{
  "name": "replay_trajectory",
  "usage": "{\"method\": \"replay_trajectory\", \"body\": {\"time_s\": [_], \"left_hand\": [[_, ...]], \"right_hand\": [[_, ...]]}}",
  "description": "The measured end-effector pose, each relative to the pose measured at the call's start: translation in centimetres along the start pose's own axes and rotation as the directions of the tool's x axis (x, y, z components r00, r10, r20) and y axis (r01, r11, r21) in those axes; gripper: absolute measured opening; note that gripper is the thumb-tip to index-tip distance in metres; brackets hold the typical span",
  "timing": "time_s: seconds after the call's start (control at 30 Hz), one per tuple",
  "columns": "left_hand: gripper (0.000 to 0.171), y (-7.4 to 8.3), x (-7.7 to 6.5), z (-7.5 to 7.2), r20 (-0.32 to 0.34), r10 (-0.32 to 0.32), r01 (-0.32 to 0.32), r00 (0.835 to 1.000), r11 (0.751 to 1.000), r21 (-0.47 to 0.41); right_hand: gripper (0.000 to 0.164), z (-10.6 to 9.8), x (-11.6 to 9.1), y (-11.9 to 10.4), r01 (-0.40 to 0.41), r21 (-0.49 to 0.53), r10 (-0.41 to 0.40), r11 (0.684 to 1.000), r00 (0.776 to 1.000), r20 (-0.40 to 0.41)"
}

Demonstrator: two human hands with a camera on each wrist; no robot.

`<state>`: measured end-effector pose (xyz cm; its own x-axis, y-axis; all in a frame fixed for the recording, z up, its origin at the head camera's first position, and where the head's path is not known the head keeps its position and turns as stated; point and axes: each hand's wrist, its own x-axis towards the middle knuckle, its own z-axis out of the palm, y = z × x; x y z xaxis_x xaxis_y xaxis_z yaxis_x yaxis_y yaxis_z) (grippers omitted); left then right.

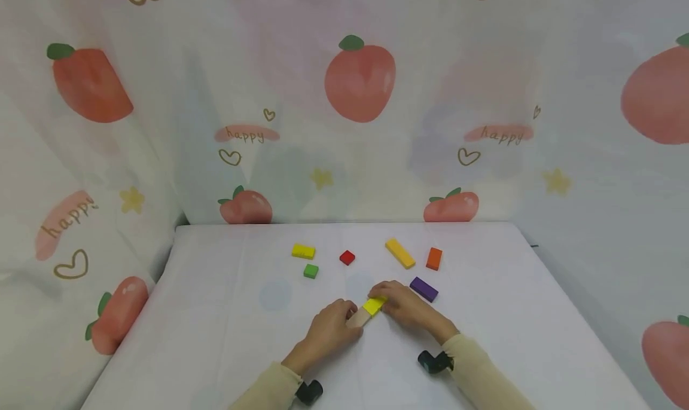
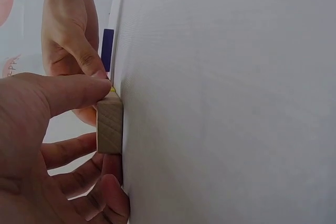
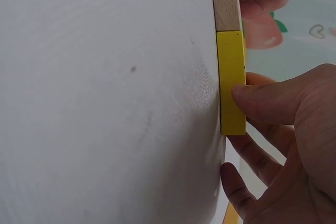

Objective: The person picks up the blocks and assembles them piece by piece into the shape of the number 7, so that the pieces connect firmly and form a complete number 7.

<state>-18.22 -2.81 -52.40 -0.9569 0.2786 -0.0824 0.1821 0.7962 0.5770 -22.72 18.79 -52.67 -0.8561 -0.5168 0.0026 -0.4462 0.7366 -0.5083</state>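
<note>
Near the front middle of the table, my left hand [image 1: 329, 332] pinches a plain wooden block [image 1: 358, 318] between thumb and fingers. The thumb lies along the block's near upper edge in the left wrist view, where its grained end [image 2: 110, 128] shows. My right hand [image 1: 404, 305] pinches a bright yellow block [image 1: 374, 305], thumb on one side and fingers partly hidden behind it. Both blocks lie flat on the cloth, end to end and touching, as the right wrist view shows at the yellow block's side [image 3: 232, 66]. A purple block [image 1: 423, 289] lies just beyond the right hand.
Farther back on the white-clothed table [image 1: 215, 314] lie another yellow block [image 1: 304, 251], a green block [image 1: 310, 271], a red block [image 1: 347, 257], a long orange-yellow block [image 1: 400, 253] and an orange block [image 1: 433, 259]. A printed fabric wall [image 1: 290, 69] stands behind.
</note>
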Motion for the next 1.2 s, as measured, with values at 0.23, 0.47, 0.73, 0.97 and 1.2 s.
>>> {"method": "replay_trajectory", "body": {"time_s": [0.23,0.47,0.73,0.97,1.2], "left_hand": [[0.037,0.1,0.2,0.0,0.017,-0.009,0.009,1.000,1.000,-0.027],[0.040,0.4,0.5,0.4,0.041,-0.017,0.018,0.999,0.999,-0.032],[0.040,-0.3,0.1,-1.0,0.030,0.013,-0.012,0.999,0.999,-0.050],[0.040,-0.9,0.2,-2.2,0.059,0.030,-0.026,0.998,0.998,-0.061],[0.044,-1.5,-0.3,-2.6,0.117,0.052,-0.044,0.992,0.997,-0.069]], "right_hand": [[0.035,0.0,0.1,0.3,0.009,0.014,-0.009,1.000,1.000,0.008],[0.042,-0.4,-0.9,0.7,-0.011,0.026,0.011,1.000,1.000,-0.003],[0.050,-0.7,-1.3,-0.9,-0.147,0.020,0.148,0.989,0.988,-0.051],[0.052,-0.7,-1.5,-2.0,-0.284,0.070,0.292,0.956,0.946,-0.145],[0.054,-0.1,-1.4,-2.8,-0.384,0.142,0.404,0.912,0.899,-0.169]]}}
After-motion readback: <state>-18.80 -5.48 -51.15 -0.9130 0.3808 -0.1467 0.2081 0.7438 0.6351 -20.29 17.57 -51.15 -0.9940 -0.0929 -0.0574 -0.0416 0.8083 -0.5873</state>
